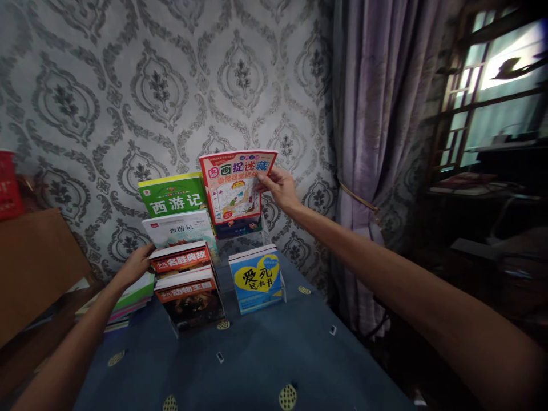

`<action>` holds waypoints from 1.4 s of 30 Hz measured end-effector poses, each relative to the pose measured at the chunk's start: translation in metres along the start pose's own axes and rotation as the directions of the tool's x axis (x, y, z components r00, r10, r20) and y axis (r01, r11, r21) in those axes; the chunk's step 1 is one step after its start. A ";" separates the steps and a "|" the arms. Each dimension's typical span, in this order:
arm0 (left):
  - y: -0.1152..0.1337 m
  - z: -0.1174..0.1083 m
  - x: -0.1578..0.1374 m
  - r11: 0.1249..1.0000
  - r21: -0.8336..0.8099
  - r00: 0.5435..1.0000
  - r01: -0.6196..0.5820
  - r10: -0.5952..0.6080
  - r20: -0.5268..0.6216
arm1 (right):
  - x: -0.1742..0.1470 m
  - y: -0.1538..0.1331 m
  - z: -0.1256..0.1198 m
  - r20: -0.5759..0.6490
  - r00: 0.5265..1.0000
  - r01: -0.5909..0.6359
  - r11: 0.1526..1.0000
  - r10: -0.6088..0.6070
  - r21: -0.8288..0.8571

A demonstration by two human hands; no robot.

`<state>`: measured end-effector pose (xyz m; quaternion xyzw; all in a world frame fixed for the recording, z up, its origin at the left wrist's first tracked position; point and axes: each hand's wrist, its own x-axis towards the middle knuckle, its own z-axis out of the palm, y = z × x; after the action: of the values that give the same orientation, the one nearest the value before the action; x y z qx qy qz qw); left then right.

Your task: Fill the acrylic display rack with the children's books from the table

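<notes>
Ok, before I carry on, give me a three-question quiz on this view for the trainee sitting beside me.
1. Which of the person's hands grips the red book?
2. True or false: the blue book with the yellow heart lies flat.
3. Which shows just above the white book?
A) the blue book
B) the cardboard box
C) the green book

Key
1. The right hand, at the book's right edge.
2. False: the blue book stands propped up.
3. C
</notes>
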<state>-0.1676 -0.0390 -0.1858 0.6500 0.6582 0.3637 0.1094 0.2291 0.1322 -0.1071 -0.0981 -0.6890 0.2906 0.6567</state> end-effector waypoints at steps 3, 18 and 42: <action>-0.001 -0.001 0.000 1.000 -0.008 1.000 0.000 0.000 0.003 | -0.001 -0.002 0.001 0.016 1.000 0.002 1.000 -0.002 -0.006; 0.008 -0.006 -0.003 0.999 0.018 0.998 0.044 -0.045 0.053 | -0.006 -0.001 0.004 -0.005 1.000 0.029 0.999 -0.029 -0.026; 0.152 -0.053 0.021 0.961 0.062 0.920 -0.269 0.275 -0.278 | -0.005 0.002 0.004 -0.050 0.999 0.017 1.000 -0.018 -0.013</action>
<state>-0.0853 -0.0538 -0.0464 0.6773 0.5746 0.4572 -0.0452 0.2253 0.1304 -0.1121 -0.1037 -0.6750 0.2779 0.6755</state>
